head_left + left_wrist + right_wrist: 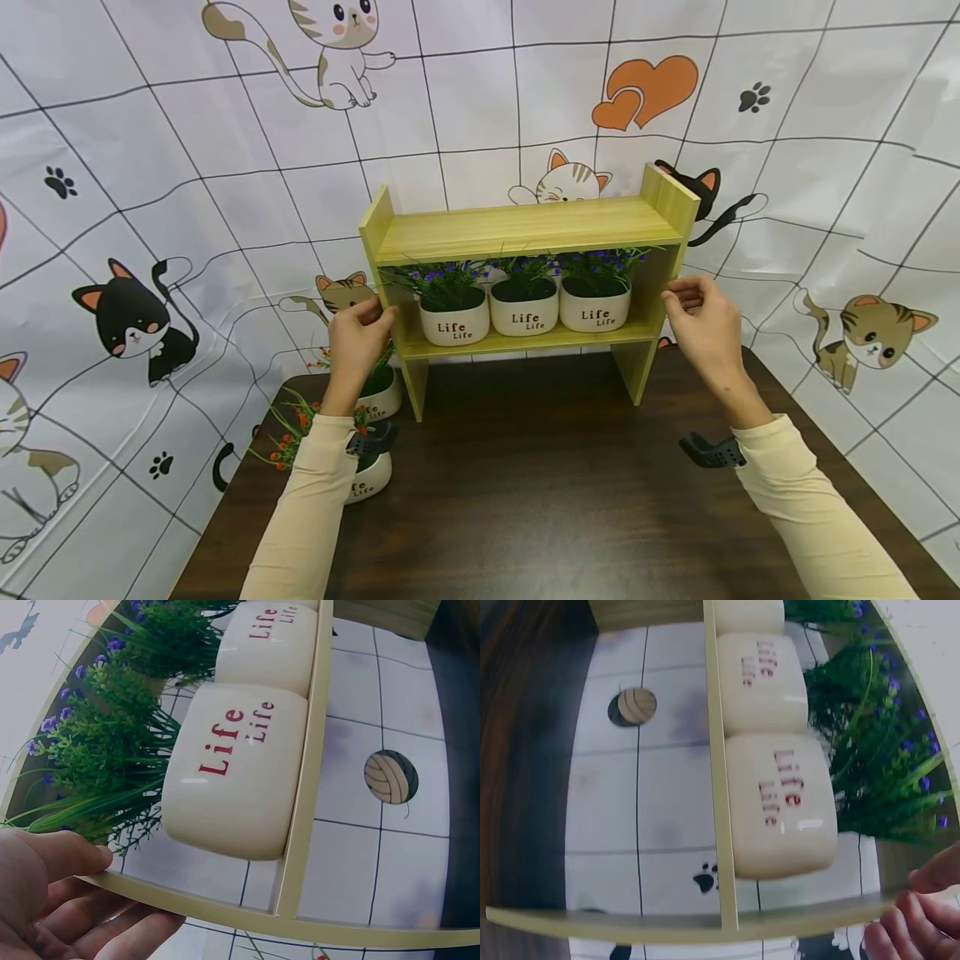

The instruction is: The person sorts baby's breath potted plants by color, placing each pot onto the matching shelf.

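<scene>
A light wooden shelf point(517, 229) stands on the dark table against the wall. On its middle board sit three white pots: a left pot point(455, 323), a middle pot point(524, 314) and a right pot point(596, 311), each marked "Life" and filled with green plants and purple flowers. My left hand point(358, 346) pinches the front edge of the left side panel point(202, 906), thumb on the inner side and fingers outside. At the opposite side panel point(817, 913), my right hand point(705, 325) grips the edge between thumb and curled fingers.
Two more white pots with orange-red flowers stand left of the shelf: a rear pot point(384, 398) and a front pot point(372, 482), partly covered by my left arm. Brown tabletop point(540, 500) extends in front. Behind is a cat-patterned wall covering point(480, 108).
</scene>
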A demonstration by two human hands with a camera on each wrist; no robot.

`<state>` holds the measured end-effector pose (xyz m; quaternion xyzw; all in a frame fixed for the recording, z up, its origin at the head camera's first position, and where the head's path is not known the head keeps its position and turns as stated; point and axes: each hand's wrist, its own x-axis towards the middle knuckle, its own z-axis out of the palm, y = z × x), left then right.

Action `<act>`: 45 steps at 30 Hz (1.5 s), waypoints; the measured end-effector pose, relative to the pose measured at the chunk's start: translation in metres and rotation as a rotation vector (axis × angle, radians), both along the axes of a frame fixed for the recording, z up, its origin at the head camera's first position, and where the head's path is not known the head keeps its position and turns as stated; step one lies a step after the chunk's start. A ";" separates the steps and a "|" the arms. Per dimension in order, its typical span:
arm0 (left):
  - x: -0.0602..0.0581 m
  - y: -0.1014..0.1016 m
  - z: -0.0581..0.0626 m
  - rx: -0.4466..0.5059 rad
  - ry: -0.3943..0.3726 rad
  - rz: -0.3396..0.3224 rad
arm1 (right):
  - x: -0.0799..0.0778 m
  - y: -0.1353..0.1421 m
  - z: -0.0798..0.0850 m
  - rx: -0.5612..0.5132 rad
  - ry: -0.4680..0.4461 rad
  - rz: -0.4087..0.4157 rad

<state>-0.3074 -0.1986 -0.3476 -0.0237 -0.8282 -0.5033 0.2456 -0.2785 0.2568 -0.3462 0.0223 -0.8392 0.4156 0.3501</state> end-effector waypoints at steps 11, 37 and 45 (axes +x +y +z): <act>-0.002 0.001 0.000 -0.002 -0.004 -0.014 | -0.023 0.019 -0.008 0.116 -0.139 0.140; 0.013 -0.017 0.014 0.014 -0.158 -0.120 | -0.029 0.010 -0.019 0.247 -0.051 0.015; 0.036 -0.040 0.023 0.049 -0.124 -0.164 | -0.032 0.009 -0.019 0.240 -0.019 -0.004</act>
